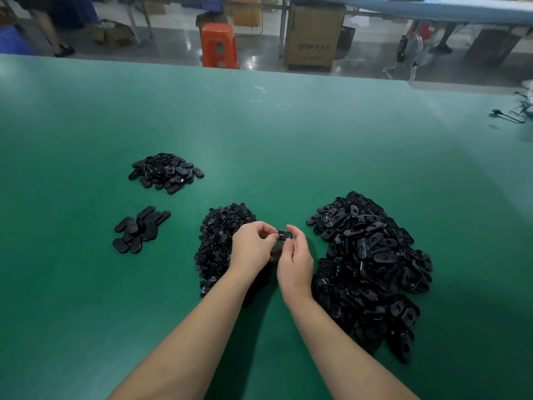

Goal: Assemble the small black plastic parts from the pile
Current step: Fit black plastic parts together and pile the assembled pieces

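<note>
A small black oval part (285, 235) is held above the green bench (259, 145), pinched between the fingertips of the left hand (252, 248) and the right hand (294, 262). The fingers of both hands are curled inward around the part, and the hands are nearly touching. Whether a second piece is held with it cannot be told.

Directly beneath and to the left of the hands, a pile of small round black pieces (222, 241) is spread on the bench. To the right, a much larger heap of black oval parts (372, 269) is seen, many with a hole in the middle. Farther left, a small group of plain oval parts (140, 229) is laid flat, and behind it a further heap of oval parts (165, 172) is found.

Beyond the bench's far edge, an orange stool (218, 44) and a cardboard box (313, 36) are standing on the floor.
</note>
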Available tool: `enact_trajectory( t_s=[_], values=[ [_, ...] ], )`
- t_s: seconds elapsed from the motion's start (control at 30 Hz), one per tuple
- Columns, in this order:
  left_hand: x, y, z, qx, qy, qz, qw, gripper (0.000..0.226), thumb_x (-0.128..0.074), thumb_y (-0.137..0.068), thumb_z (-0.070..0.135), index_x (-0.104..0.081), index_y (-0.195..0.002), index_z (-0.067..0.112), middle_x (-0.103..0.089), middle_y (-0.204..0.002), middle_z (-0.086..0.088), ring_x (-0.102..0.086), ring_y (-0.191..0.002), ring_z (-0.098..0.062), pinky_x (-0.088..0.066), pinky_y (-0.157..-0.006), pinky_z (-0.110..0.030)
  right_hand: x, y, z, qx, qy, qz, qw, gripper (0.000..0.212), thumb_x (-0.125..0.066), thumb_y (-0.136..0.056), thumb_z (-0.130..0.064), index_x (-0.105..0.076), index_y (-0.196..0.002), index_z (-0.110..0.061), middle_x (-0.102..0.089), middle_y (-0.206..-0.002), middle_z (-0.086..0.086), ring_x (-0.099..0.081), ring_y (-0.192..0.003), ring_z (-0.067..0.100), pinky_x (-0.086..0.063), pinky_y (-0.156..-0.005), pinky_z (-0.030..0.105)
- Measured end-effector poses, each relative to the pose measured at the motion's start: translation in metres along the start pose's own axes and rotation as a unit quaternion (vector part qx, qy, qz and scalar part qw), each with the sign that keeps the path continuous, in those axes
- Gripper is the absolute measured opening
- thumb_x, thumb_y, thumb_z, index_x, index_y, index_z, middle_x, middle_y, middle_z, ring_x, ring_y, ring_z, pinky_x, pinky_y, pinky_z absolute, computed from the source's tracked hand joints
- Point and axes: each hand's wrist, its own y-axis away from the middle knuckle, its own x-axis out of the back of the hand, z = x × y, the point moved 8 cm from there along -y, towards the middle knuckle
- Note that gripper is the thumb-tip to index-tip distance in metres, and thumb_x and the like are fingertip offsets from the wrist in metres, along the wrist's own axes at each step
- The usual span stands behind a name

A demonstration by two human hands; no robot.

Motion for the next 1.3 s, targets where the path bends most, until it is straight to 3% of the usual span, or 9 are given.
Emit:
enact_trajectory(
  t_s=[0.13,0.37,0.57,0.8,1.0,1.17,1.3],
  values=[
    [0.000,-0.001,0.003,-0.011,-0.022,0.002,1.000,0.011,-0.070,-0.090,0.014,-0.074,-0.083,0.021,-0.073,-0.078,0.008,-0.065,-0.060,-0.010,-0.057,-0.063,-0.027,-0.001,0.000,-0.002,0.016,0.015,-0.009,1.000,0.030,-0.044,-0.104,-0.012,-0.063,-0.125,-0.021,-0.071,-0.106,-0.005,-0.064,-0.094,0.015,-0.051,-0.084,0.034],
    [0.000,-0.002,0.008,-0.021,-0.039,0.006,0.999,0.008,-0.069,-0.090,0.015,-0.074,-0.084,0.018,-0.073,-0.079,0.005,-0.066,-0.064,-0.015,-0.060,-0.072,-0.036,-0.002,0.000,-0.003,0.026,0.032,-0.015,0.999,0.029,-0.044,-0.104,-0.012,-0.063,-0.124,-0.021,-0.066,-0.100,-0.015,-0.062,-0.088,0.006,-0.049,-0.081,0.027],
    [0.001,-0.003,0.011,-0.020,-0.052,-0.002,0.998,0.006,-0.071,-0.089,0.015,-0.074,-0.084,0.015,-0.073,-0.080,0.002,-0.069,-0.074,-0.020,-0.060,-0.076,-0.041,-0.001,-0.001,-0.003,0.030,0.025,-0.007,0.999,0.028,-0.046,-0.103,-0.009,-0.064,-0.121,-0.021,-0.068,-0.098,-0.012,-0.062,-0.088,0.011,-0.048,-0.080,0.030],
    [0.003,-0.006,0.014,-0.015,-0.069,-0.012,0.997,0.007,-0.074,-0.087,0.016,-0.072,-0.081,0.017,-0.072,-0.078,0.001,-0.070,-0.071,-0.019,-0.059,-0.078,-0.038,0.000,-0.002,-0.001,0.025,0.005,-0.001,1.000,0.028,-0.046,-0.102,-0.008,-0.065,-0.117,-0.022,-0.067,-0.100,-0.013,-0.061,-0.092,0.011,-0.049,-0.082,0.032],
    [0.003,-0.005,0.015,-0.024,-0.088,-0.013,0.996,0.007,-0.073,-0.087,0.016,-0.073,-0.081,0.017,-0.073,-0.078,0.001,-0.069,-0.072,-0.019,-0.058,-0.078,-0.035,-0.002,-0.003,0.001,0.023,0.011,-0.007,1.000,0.028,-0.046,-0.102,-0.010,-0.065,-0.115,-0.026,-0.062,-0.090,-0.027,-0.056,-0.083,-0.013,-0.047,-0.078,0.028],
    [0.001,-0.005,0.014,-0.026,-0.096,-0.015,0.995,0.007,-0.072,-0.088,0.017,-0.073,-0.081,0.018,-0.072,-0.079,0.003,-0.066,-0.074,-0.016,-0.056,-0.076,-0.031,-0.002,-0.003,0.000,0.024,0.008,-0.011,1.000,0.027,-0.046,-0.102,-0.011,-0.065,-0.116,-0.024,-0.064,-0.093,-0.023,-0.059,-0.086,0.003,-0.047,-0.078,0.027],
    [-0.001,-0.005,0.017,-0.031,-0.091,-0.002,0.995,0.007,-0.070,-0.088,0.016,-0.073,-0.082,0.017,-0.071,-0.077,0.004,-0.064,-0.072,-0.014,-0.053,-0.073,-0.027,-0.002,-0.003,0.000,0.026,0.010,-0.016,0.999,0.026,-0.046,-0.103,-0.012,-0.065,-0.116,-0.025,-0.062,-0.091,-0.027,-0.058,-0.085,-0.010,-0.045,-0.075,0.021]
  ],
)
